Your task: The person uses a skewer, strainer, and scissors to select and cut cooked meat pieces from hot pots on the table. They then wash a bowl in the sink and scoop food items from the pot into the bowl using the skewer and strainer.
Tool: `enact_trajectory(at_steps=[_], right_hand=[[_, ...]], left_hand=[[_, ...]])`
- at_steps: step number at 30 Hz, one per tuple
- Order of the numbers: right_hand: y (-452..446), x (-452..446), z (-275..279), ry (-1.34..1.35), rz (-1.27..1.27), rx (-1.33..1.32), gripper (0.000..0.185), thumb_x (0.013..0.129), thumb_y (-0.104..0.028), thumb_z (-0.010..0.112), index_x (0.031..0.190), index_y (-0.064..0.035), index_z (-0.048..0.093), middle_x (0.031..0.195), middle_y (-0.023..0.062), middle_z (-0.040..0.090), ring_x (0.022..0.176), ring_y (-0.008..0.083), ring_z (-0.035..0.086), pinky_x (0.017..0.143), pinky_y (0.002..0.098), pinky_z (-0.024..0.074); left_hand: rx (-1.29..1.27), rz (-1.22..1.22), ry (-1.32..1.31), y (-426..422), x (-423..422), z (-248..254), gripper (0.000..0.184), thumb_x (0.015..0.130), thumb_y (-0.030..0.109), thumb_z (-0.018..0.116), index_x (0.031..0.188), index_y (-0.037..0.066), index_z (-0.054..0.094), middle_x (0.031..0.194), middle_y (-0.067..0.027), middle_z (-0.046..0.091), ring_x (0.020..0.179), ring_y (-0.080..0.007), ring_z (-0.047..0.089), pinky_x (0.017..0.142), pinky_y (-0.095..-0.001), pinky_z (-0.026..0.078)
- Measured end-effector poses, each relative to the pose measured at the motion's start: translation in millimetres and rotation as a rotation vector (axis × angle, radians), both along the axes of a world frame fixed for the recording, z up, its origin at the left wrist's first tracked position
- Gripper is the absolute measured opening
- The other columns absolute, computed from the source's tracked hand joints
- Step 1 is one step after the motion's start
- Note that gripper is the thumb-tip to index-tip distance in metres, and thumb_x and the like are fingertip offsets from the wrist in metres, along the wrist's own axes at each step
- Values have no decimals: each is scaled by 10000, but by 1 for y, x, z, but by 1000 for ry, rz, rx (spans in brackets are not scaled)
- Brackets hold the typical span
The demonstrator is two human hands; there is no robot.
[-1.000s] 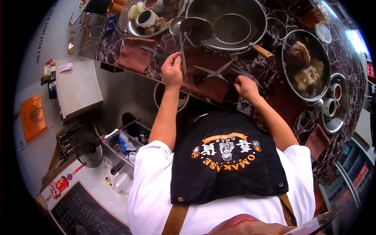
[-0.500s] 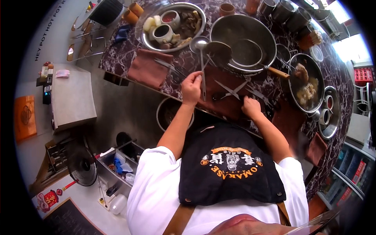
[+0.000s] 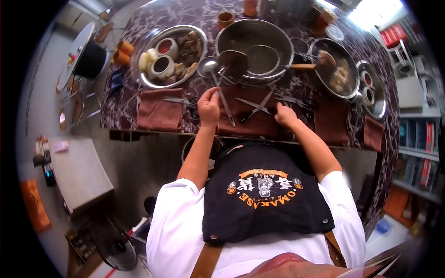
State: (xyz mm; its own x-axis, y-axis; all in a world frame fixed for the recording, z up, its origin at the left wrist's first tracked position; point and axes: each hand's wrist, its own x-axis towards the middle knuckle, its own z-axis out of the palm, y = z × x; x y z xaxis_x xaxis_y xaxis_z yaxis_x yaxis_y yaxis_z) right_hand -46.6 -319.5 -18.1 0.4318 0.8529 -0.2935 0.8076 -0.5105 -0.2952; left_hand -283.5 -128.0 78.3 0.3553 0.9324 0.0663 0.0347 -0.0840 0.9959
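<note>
My left hand [image 3: 208,105] is closed in a pinch at the table's near edge, on a thin metal tool that reaches up toward a dark strainer [image 3: 233,63]. Just right of it lies a metal ladle [image 3: 224,102], its bowl further back. My right hand [image 3: 284,114] has its fingers closed at the right of the crossed open scissors [image 3: 256,107]; whether it grips anything is hidden. The scissors lie on a brown cloth [image 3: 238,95]. More scissors [image 3: 294,99] lie just behind my right hand.
A large steel pot [image 3: 255,48] stands behind the hands on the marbled table [image 3: 190,129]. At the left is a tray of food and jars [image 3: 172,55]. A pan of meat [image 3: 334,68] and another tray [image 3: 372,90] stand right. Folded cloths line the front edge.
The camera view has turned and shifted, so the table looks more level. Both hands keep nearly the same places beside the ladle and the crossed scissors.
</note>
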Motion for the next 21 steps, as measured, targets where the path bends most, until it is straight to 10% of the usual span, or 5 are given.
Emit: enact_trajectory(at_steps=[15,19,21], right_hand=[[-13,-1,2,285,-103,-161,307,799,-127,501,1040,-1,643,1032,234,660,1001,390,623,856,455,497],[-37,1,-9,728,-290,-32,645,858,-550,575,1151,23,615,1177,209,626,1096,320,591,921,404,455],[-53,-1,-24,856,-334,200,615,894,-486,588,1223,33,553,1148,167,634,1047,244,599,893,361,470]], left_hand=[[-283,-189,-233,38,20,-47,212,948,36,529,1117,-41,632,1014,-44,656,916,-97,594,834,-209,463],[-170,-156,-83,22,27,-17,229,935,37,539,1127,-51,628,999,-60,651,870,-121,588,802,-225,465],[-120,-145,-91,21,27,-16,229,930,54,553,1115,-54,636,1043,-81,658,934,-152,600,862,-251,462]])
